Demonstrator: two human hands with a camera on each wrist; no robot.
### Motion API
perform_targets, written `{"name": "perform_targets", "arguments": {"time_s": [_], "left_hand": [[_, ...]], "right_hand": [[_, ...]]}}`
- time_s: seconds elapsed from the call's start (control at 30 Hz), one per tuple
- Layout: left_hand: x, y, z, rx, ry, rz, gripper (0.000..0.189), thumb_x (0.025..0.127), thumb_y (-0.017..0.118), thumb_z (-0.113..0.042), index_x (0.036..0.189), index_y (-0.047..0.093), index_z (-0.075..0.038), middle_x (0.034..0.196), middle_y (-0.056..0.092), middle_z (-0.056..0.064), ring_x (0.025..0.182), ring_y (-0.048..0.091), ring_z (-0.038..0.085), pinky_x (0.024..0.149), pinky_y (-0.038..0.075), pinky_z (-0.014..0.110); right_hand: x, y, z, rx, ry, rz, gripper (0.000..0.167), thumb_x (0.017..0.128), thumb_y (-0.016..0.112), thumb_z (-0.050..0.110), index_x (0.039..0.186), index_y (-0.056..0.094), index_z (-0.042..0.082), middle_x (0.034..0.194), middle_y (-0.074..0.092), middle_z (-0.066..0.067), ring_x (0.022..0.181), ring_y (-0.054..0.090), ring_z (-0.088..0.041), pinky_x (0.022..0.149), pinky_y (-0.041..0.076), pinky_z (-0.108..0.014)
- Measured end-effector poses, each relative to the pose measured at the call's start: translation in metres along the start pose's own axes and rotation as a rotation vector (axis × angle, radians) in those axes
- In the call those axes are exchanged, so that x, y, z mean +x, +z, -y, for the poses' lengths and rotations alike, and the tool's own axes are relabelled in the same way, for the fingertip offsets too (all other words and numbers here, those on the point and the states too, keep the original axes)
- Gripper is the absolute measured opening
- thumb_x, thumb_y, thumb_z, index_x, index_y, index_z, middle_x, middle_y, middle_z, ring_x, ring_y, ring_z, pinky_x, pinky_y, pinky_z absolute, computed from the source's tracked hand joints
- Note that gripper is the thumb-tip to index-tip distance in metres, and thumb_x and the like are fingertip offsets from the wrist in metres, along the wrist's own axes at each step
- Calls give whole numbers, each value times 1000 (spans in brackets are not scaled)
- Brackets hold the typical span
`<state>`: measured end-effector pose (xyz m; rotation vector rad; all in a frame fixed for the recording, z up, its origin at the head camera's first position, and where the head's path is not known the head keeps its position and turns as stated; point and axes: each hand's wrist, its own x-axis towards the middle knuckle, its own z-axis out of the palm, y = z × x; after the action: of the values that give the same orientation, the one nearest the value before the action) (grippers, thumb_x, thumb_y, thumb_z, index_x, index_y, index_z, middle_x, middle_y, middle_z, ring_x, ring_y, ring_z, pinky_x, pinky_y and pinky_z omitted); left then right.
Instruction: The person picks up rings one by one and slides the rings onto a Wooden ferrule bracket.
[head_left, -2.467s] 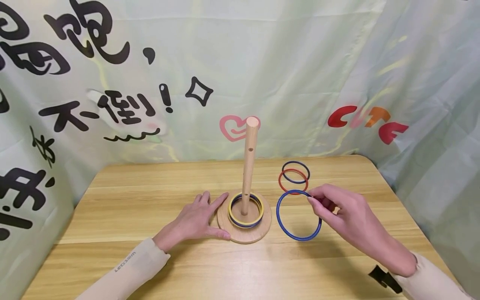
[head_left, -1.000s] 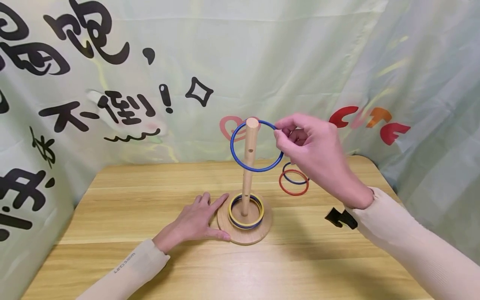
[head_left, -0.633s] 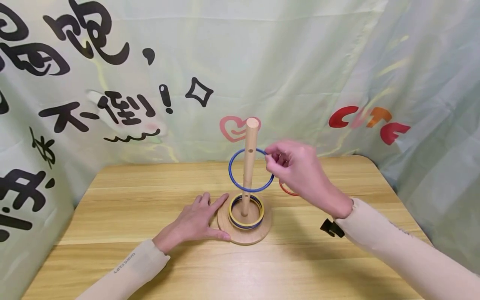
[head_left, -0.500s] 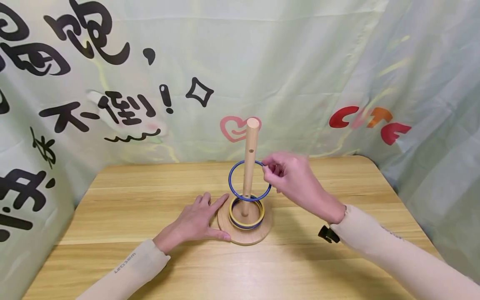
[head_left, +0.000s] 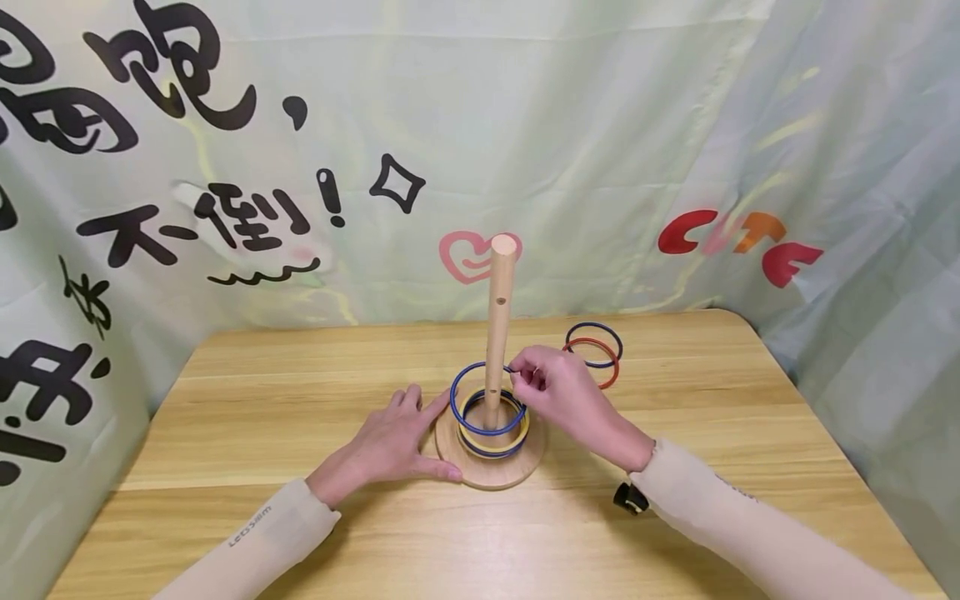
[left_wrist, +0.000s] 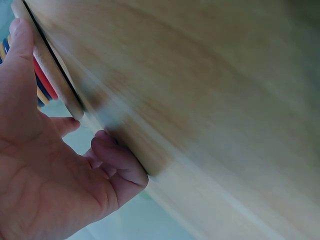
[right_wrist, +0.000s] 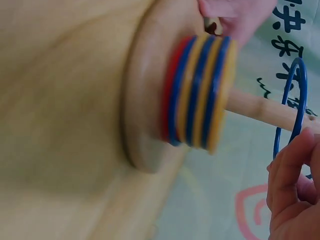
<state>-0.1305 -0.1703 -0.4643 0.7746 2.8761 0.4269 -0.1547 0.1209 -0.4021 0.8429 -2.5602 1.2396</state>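
Note:
My right hand pinches a blue ring between thumb and fingertips. The ring encircles the upright wooden post, tilted and apart from the stack below. Several red, blue and yellow rings lie stacked around the post's foot, a yellow one on top. Under them is the round wooden base. My left hand rests on the table at the base's left side, with thumb and index finger spread and touching its edge. In the left wrist view, its other fingers are bent.
A red ring and a dark blue ring lie overlapping on the wooden table, behind and right of my right hand. A printed cloth hangs behind the table and along both sides.
From the right, my right hand carried the blue ring up over the post's top, then lowered it along the post to just above the stack. My left hand stayed put.

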Motion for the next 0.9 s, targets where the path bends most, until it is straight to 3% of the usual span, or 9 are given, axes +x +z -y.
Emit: {"name": "perform_targets", "arguments": {"time_s": [0.3, 0.9], "left_hand": [[0, 0, 1, 4, -15, 16, 127, 75, 76, -90, 174, 33, -24, 109, 41, 6, 90, 42, 21, 56, 42, 33], [1, 0, 1, 8, -14, 28, 129, 75, 75, -91, 175, 31, -23, 108, 40, 5, 89, 41, 21, 56, 41, 33]], "right_hand": [[-11, 15, -12, 58, 73, 29, 10, 96, 71, -7, 98, 77, 0, 76, 65, 4, 52, 58, -8, 47, 52, -28], [-19, 20, -20, -3, 124, 62, 10, 95, 74, -5, 101, 77, 2, 83, 63, 3, 58, 60, -8, 49, 52, -27]]}}
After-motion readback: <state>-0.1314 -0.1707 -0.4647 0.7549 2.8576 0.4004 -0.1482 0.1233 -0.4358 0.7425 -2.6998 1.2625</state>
